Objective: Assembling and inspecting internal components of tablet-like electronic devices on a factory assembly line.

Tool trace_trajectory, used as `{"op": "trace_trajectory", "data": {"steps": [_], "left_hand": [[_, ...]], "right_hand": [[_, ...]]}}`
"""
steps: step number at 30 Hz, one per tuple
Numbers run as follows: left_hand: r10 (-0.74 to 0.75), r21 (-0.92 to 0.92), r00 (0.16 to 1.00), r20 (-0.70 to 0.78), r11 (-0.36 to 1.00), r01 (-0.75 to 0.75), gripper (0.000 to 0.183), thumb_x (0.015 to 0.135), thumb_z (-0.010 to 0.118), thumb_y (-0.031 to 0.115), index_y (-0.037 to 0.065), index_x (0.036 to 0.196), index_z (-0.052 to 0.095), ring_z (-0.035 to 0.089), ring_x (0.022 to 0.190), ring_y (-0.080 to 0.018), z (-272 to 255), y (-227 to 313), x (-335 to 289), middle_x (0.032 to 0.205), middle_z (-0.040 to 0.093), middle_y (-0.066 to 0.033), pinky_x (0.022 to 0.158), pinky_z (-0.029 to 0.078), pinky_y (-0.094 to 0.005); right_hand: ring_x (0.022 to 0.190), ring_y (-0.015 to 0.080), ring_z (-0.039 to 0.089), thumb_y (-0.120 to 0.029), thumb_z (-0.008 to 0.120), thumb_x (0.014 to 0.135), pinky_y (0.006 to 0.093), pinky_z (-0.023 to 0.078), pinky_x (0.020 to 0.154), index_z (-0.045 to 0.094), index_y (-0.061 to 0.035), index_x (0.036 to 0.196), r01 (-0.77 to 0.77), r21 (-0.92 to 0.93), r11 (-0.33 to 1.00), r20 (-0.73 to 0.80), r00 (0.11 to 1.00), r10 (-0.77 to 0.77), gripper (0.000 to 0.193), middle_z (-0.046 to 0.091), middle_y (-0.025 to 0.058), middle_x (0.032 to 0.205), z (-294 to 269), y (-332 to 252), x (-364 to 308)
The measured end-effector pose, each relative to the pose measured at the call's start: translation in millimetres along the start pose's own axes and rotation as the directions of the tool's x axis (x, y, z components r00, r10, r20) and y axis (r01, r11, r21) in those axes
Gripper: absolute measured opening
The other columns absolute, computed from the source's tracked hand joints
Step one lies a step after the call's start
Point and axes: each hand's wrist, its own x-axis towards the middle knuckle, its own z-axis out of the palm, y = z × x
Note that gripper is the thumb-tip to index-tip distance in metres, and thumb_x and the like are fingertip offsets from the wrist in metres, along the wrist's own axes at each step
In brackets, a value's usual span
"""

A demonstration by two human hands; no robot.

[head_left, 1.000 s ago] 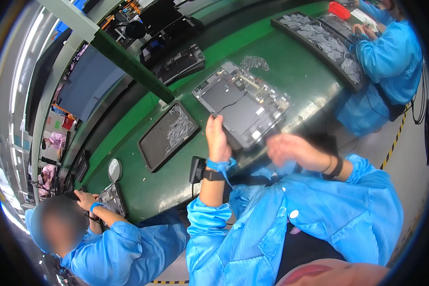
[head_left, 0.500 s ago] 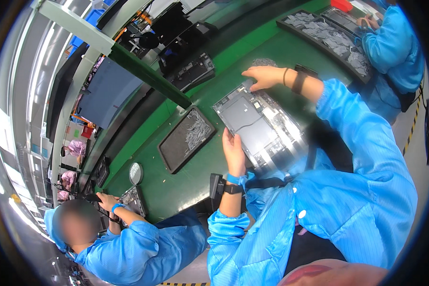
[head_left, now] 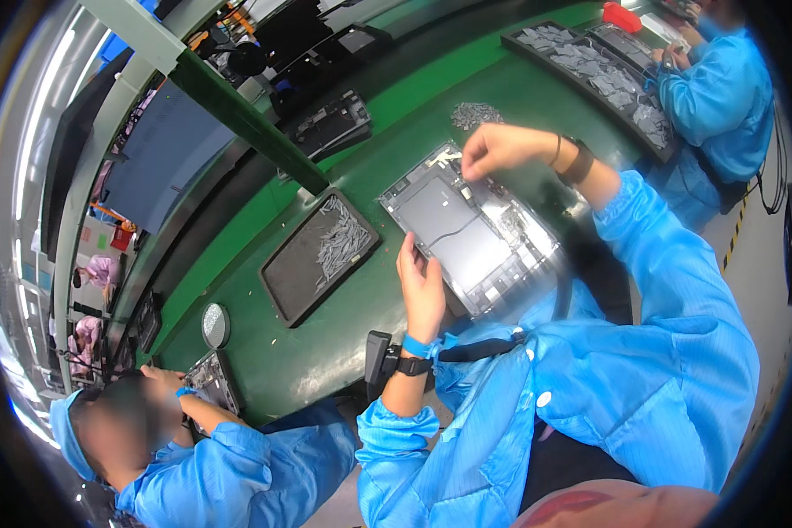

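Note:
An opened tablet-like device (head_left: 453, 231) lies on the green bench in front of me, with a large grey battery panel, a dark cable and circuit boards showing. My left hand (head_left: 421, 295) is at its left edge, the thumb near the top surface and the fingers along the side, holding it. Above its far right part, my right hand (head_left: 502, 151) is closed in a pinch, fingertips pointing down close to the boards. Whatever sits between those fingertips, if anything, is too small to tell. Just beyond this hand lies a pile of small metal parts (head_left: 476, 114).
Left of the device is a dark tray (head_left: 283, 280) of slim grey pieces. A round dish (head_left: 216, 326) stands farther left. Co-workers in blue sit at left (head_left: 229, 466) and far right (head_left: 708, 88). Near the latter is a long tray (head_left: 590, 75) of grey parts. A green post (head_left: 246, 123) rises behind.
My right hand has come from the device's far edge to above its boards, its fingers now drawn into a pinch. My left hand stays at the left edge. The whole view has shifted slightly.

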Motion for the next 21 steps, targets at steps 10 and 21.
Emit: {"op": "trace_trajectory", "data": {"steps": [10, 21], "left_hand": [[0.003, 0.592, 0.996, 0.092, 0.804, -0.058, 0.016, 0.089, 0.058, 0.005, 0.000, 0.102, 0.067, 0.061, 0.089, -0.0143, -92.5, 69.5, 40.6, 0.096, 0.068, -0.0077, 0.077, 0.048, -0.0271], [0.105, 0.884, 0.983, 0.153, 0.430, -0.184, 0.023, 0.077, 0.069, 0.006, 0.002, 0.100, 0.065, 0.058, 0.093, -0.0326, -110.1, 66.2, 81.3, 0.097, 0.063, -0.0144, 0.083, 0.046, -0.0395]], "right_hand": [[0.087, 0.0242, 0.063, -0.014, 0.066, 0.083, 0.0341, 0.050, 0.080, 0.071, -0.0064, 0.090, -0.150, -0.430, 0.891, -0.575, 0.806, -0.142, 0.011, 0.069, 0.0083, 0.089, -23.5, 31.0, -2.7], [0.086, 0.0276, 0.059, -0.011, 0.066, 0.080, 0.0378, 0.050, 0.078, 0.066, -0.0066, 0.084, -0.208, -0.717, 0.665, -0.466, 0.853, -0.236, 0.007, 0.062, 0.0073, 0.083, -27.4, 69.4, 30.1]]}}
